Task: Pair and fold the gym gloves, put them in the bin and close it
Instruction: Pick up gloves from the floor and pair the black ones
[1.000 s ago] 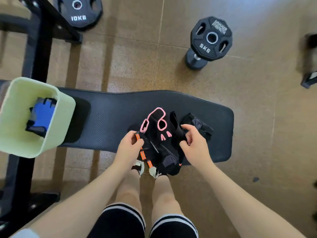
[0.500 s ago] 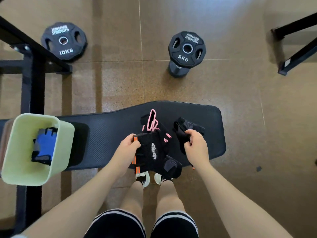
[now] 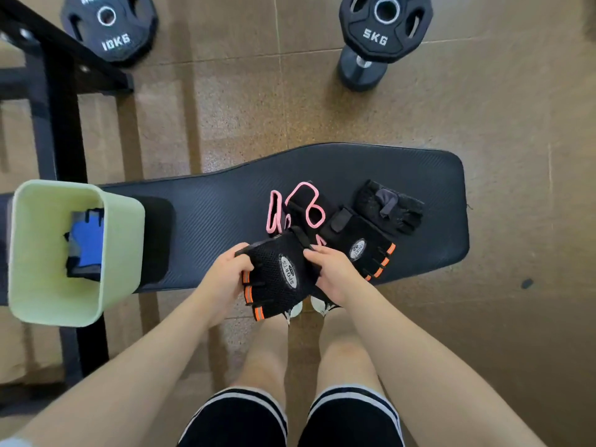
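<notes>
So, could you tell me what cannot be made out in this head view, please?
- Bin: its floor, hidden by blue gloves; no lid in view.
- Pink-trimmed gloves: lower parts covered by the held orange-trimmed glove.
- 10KG plate: top cut off by the frame edge.
- Shoes: mostly hidden behind the glove and hands.

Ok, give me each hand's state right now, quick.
Left hand: closed on the left edge of the orange-trimmed glove.
Right hand: closed on the same glove's right edge.
</notes>
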`<act>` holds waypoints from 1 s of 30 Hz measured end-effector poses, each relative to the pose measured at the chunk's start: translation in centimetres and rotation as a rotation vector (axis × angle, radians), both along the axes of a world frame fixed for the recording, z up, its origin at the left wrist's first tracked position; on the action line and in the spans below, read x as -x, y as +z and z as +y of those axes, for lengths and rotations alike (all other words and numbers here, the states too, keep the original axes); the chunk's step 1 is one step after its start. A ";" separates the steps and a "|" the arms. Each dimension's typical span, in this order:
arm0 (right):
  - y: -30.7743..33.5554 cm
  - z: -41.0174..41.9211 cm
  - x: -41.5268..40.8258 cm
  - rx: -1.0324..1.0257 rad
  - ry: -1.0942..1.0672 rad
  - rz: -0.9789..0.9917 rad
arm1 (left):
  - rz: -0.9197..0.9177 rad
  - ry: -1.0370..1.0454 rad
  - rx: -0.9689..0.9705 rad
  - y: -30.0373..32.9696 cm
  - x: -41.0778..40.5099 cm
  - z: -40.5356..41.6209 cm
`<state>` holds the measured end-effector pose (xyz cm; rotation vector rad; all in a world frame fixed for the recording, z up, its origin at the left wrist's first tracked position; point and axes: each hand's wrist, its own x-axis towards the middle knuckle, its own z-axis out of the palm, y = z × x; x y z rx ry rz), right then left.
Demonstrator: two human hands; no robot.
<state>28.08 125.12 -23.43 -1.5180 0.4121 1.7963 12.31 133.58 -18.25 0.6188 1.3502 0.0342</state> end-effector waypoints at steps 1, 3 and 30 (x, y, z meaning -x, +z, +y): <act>0.4 0.0 -0.4 -0.019 0.014 -0.062 | 0.055 -0.031 -0.035 -0.2 0.4 0.3; 1.2 0.2 -1.6 -0.043 0.153 -0.234 | 0.210 -0.171 -0.174 -1.1 1.0 1.0; -1.1 -2.0 -10.2 0.039 0.699 -0.705 | 0.183 -1.690 -0.717 -9.4 -6.6 5.3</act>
